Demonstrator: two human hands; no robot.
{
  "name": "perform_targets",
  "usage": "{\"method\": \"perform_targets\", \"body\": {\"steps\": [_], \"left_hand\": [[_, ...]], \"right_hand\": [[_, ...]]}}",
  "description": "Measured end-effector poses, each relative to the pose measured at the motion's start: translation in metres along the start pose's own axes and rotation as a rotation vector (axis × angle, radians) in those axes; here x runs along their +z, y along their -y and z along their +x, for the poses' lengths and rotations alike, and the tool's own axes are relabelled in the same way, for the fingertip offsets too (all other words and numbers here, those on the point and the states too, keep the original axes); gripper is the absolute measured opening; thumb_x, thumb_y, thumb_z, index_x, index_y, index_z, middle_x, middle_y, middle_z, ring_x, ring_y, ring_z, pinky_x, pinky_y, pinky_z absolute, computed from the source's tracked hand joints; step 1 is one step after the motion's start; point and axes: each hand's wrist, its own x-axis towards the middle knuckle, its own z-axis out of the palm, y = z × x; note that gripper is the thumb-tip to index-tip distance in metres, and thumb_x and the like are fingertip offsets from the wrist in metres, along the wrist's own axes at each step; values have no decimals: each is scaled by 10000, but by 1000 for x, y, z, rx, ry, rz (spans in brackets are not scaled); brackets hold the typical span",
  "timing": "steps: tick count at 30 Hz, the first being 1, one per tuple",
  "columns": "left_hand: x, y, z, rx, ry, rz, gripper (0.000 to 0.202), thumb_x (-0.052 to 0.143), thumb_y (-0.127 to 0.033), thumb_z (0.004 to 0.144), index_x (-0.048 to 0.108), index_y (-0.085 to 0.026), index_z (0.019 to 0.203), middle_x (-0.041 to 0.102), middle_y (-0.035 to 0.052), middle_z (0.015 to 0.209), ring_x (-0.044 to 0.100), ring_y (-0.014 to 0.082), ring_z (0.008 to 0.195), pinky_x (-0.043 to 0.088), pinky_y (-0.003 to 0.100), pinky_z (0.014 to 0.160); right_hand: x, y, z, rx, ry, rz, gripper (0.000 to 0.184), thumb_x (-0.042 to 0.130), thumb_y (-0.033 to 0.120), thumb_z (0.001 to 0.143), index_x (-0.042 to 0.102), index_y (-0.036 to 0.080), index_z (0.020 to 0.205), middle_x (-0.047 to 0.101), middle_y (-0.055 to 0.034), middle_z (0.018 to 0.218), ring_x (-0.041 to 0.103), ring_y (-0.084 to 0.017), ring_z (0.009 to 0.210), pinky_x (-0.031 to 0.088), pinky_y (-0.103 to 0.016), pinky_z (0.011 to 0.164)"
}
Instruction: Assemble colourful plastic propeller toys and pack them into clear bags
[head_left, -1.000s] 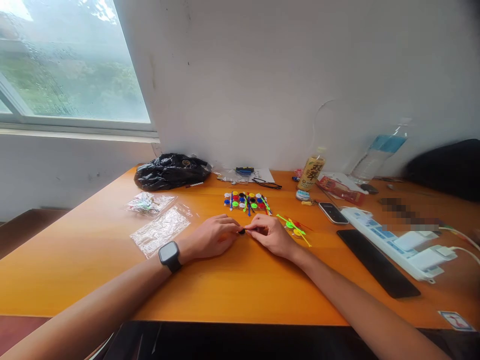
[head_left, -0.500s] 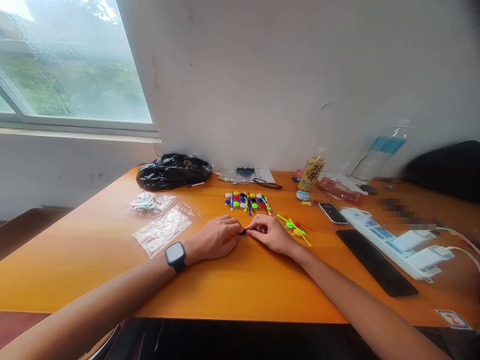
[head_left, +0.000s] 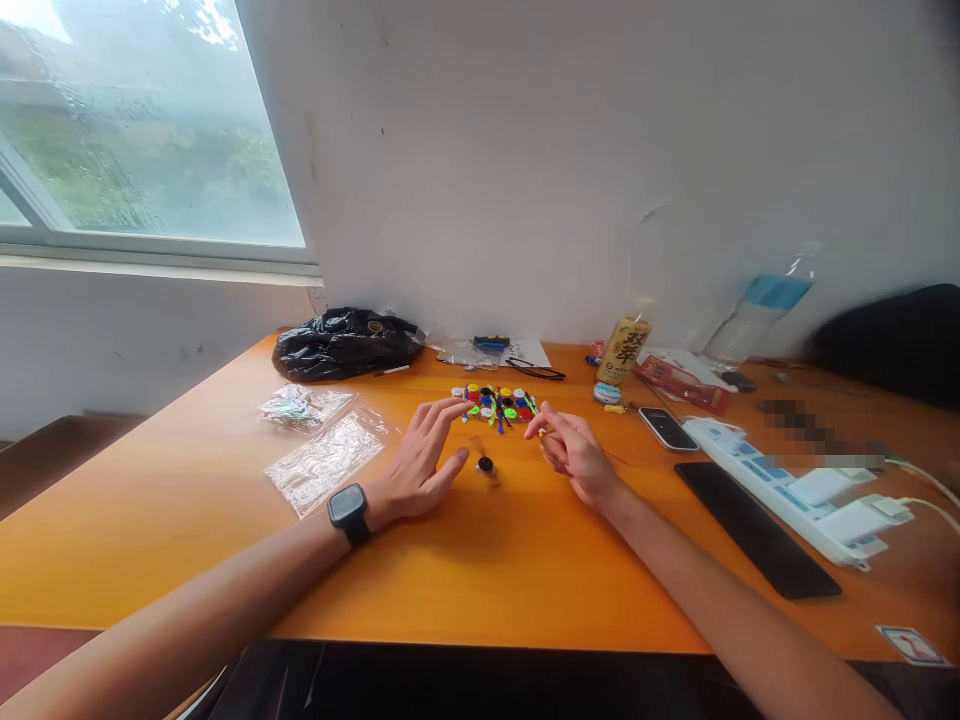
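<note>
Orange wooden table. Small black round plastic piece sits on it, blurred, touched by neither hand.

Left hand: just left of the black piece, fingers spread and empty, palm low over the wood. Dark smartwatch on its wrist.

Right hand: just right of the black piece, fingers loosely curled and parted, gripping nothing that shows. The hands are apart.

Cluster of coloured plastic discs and sticks: just behind the black piece.

Clear flat plastic bag: well left of the black piece.

Crumpled black plastic bag: far back-left of it.

White power strip: well right of it.
</note>
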Motion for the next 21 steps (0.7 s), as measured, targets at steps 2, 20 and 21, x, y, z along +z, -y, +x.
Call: {"method": "perform_targets", "body": {"steps": [2, 20, 21], "left_hand": [[-1, 1, 0, -29, -40, -1, 497, 438, -267, 1063, 385, -252, 1557, 480, 136, 1539, 421, 312, 1429, 357, 535, 1220], [0, 15, 4, -335, 154, -169, 306, 374, -369, 1109, 513, -274, 1364, 692, 85, 1193, 685, 218, 1036, 576, 375, 951], [0, 15, 4, -349, 154, -177, 311, 366, -378, 1111, 505, -283, 1372, 687, 82, 1216, 682, 220, 1076, 574, 377, 972]], "right_hand": [[0, 2, 0, -38, -42, 14, 546, 639, 709, 901, 674, 191, 733, 210, 105, 424, 133, -81, 417, 102, -264, 436], [12, -32, -23, -167, -94, -413, 499, 482, 600, 1030, 624, 225, 733, 517, -19, 654, 454, -180, 583, 319, -315, 539], [12, -32, -24, -161, -84, -412, 495, 480, 595, 1031, 620, 228, 730, 535, -25, 666, 477, -187, 595, 335, -316, 545]]}}
